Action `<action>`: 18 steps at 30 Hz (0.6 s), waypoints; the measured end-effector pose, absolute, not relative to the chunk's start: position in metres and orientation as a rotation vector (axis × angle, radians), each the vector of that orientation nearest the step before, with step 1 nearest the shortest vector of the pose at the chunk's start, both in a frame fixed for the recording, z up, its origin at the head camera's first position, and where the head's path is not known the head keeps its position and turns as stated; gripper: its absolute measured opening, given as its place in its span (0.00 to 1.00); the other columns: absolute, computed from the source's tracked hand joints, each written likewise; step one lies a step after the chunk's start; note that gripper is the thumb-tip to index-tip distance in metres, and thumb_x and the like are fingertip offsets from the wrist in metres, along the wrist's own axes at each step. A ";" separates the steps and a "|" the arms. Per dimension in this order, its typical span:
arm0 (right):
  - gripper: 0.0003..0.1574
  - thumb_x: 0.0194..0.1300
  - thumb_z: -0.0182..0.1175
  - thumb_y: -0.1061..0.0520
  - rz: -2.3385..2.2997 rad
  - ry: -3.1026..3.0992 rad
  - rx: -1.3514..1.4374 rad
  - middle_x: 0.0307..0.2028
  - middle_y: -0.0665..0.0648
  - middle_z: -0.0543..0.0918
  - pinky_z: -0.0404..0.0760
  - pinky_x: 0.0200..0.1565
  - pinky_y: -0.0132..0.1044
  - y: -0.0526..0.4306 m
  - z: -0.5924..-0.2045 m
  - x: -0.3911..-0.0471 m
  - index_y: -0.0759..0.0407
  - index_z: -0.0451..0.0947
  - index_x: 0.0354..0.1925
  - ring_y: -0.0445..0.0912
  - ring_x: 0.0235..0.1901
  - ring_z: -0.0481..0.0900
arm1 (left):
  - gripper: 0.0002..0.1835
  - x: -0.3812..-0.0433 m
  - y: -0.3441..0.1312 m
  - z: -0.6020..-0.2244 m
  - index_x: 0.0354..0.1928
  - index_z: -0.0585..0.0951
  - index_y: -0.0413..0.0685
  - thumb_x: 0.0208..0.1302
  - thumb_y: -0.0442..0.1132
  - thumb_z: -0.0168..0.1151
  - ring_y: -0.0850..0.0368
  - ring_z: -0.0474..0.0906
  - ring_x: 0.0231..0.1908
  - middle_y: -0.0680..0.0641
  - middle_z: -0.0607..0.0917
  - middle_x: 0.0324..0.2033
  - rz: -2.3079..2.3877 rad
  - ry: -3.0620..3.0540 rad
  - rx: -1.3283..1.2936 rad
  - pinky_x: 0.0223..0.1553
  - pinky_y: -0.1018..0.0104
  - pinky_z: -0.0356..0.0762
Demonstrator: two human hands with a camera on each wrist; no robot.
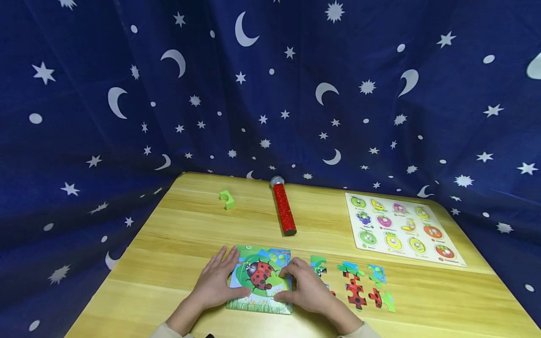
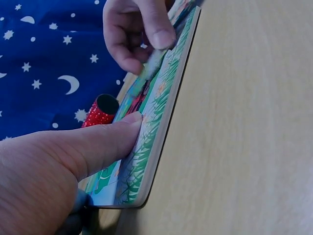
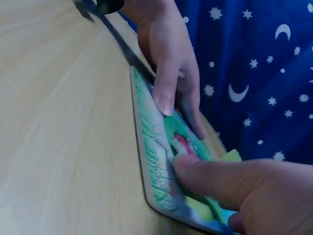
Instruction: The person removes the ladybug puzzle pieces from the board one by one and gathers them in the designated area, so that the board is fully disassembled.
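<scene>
A ladybug jigsaw board (image 1: 258,306) lies at the near middle of the table, with grass printed along its near edge. My left hand (image 1: 214,281) rests at its left side, fingers extended along the edge and thumb pressing on the picture. Over the right part of the board, my right hand (image 1: 307,288) pinches a light green puzzle piece (image 1: 276,281) with a red corner between thumb and fingers. In the left wrist view this piece looks tilted above the board. The right wrist view shows the right thumb (image 3: 215,178) low over the picture.
Several loose puzzle pieces (image 1: 356,295) lie right of the board, some hidden behind my right hand. Farther back are a red glitter microphone (image 1: 284,209), a green arch block (image 1: 228,201) and a fruit peg board (image 1: 372,251). A starry blue curtain (image 1: 270,84) hangs behind the table.
</scene>
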State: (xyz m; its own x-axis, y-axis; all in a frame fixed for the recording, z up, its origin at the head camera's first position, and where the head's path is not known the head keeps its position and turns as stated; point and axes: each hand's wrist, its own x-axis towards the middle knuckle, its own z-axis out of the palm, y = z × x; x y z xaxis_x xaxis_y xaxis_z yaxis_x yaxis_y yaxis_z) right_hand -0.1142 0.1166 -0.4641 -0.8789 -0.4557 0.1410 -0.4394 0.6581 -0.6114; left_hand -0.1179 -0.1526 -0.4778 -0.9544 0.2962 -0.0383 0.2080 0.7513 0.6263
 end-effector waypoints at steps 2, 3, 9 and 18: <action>0.25 0.48 0.76 0.41 -1.114 2.842 -0.762 0.35 0.46 0.74 0.69 0.34 0.26 0.121 -0.460 -0.111 0.52 0.81 0.39 0.38 0.34 0.67 | 0.59 -0.118 -0.153 -0.477 0.74 0.61 0.40 0.47 0.69 0.70 0.38 0.42 0.78 0.42 0.58 0.76 0.985 2.808 0.406 0.74 0.35 0.41; 0.24 0.48 0.76 0.41 -1.149 2.857 -0.767 0.35 0.47 0.75 0.70 0.35 0.26 0.125 -0.458 -0.108 0.52 0.81 0.39 0.39 0.34 0.68 | 0.59 -0.118 -0.153 -0.477 0.74 0.60 0.40 0.47 0.69 0.70 0.38 0.42 0.78 0.42 0.58 0.76 0.985 2.807 0.407 0.74 0.35 0.41; 0.22 0.48 0.75 0.42 -1.215 3.000 -0.724 0.37 0.43 0.76 0.74 0.35 0.30 0.170 -0.444 -0.076 0.44 0.80 0.40 0.38 0.34 0.72 | 0.59 -0.118 -0.153 -0.478 0.74 0.61 0.41 0.47 0.69 0.70 0.38 0.43 0.78 0.43 0.58 0.76 0.973 2.817 0.405 0.74 0.36 0.42; 0.24 0.40 0.81 0.51 -1.126 3.165 -0.421 0.35 0.37 0.76 0.71 0.30 0.26 0.256 -0.452 -0.035 0.42 0.83 0.38 0.31 0.31 0.71 | 0.59 -0.118 -0.154 -0.478 0.74 0.61 0.40 0.47 0.69 0.69 0.38 0.42 0.78 0.42 0.57 0.76 0.963 2.814 0.406 0.74 0.36 0.41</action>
State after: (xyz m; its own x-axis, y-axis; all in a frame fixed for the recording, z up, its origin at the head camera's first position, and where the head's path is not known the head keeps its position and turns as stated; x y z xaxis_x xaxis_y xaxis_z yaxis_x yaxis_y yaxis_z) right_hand -0.0347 0.2562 -0.4519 -0.9399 -0.1486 0.3073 -0.3093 0.7518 -0.5823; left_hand -0.1178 -0.1537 -0.4778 -0.9538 0.2971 -0.0443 0.2077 0.7587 0.6175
